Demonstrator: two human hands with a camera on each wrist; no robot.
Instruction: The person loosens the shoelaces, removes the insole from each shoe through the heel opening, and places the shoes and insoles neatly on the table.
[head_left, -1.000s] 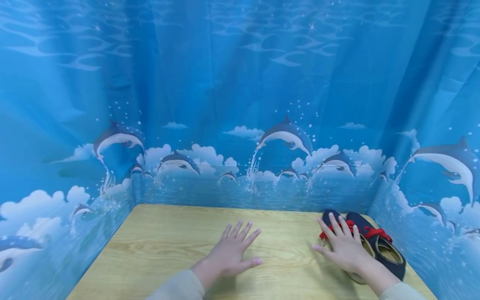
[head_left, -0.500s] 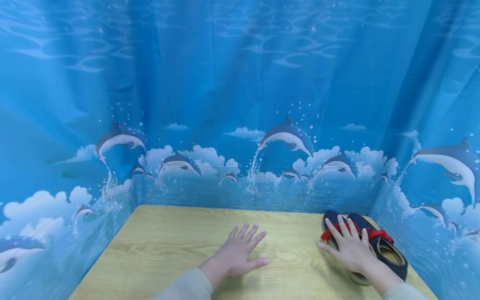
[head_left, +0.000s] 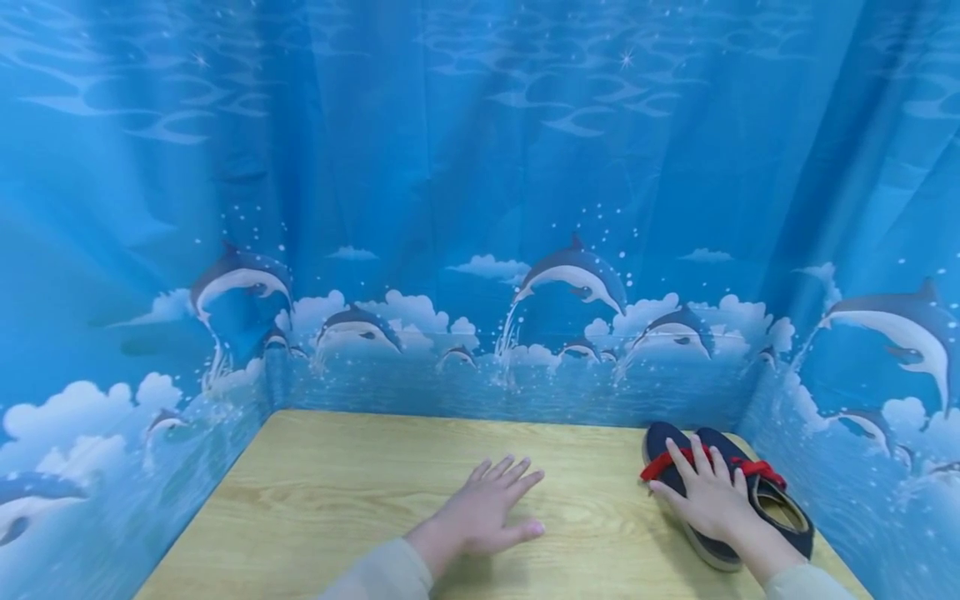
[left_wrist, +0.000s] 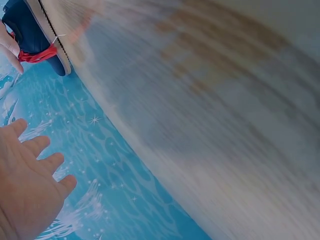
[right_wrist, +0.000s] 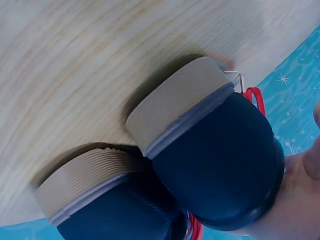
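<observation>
A pair of dark navy shoes with red laces stands at the right of the wooden tabletop (head_left: 337, 500). My right hand (head_left: 708, 500) is spread over the left shoe (head_left: 716, 552), hiding part of its opening and laces. The right shoe (head_left: 791, 537) lies close beside it, its beige inside showing. In the right wrist view the heels show ribbed beige soles (right_wrist: 175, 102), with my palm past the nearer heel. My left hand (head_left: 487, 510) hovers over the middle of the tabletop, fingers apart, holding nothing. Seen from the left wrist, its fingers (left_wrist: 42, 165) are extended.
A blue curtain (head_left: 465, 208) printed with dolphins and clouds hangs behind the tabletop and along both sides. The shoes stand near the far right corner, close to the curtain. Light sleeves (head_left: 386, 571) cover both forearms.
Both hands have drifted slightly to the right and a little nearer to me, fingers still extended. More of the left shoe's toe now shows. The shoes have stayed in place.
</observation>
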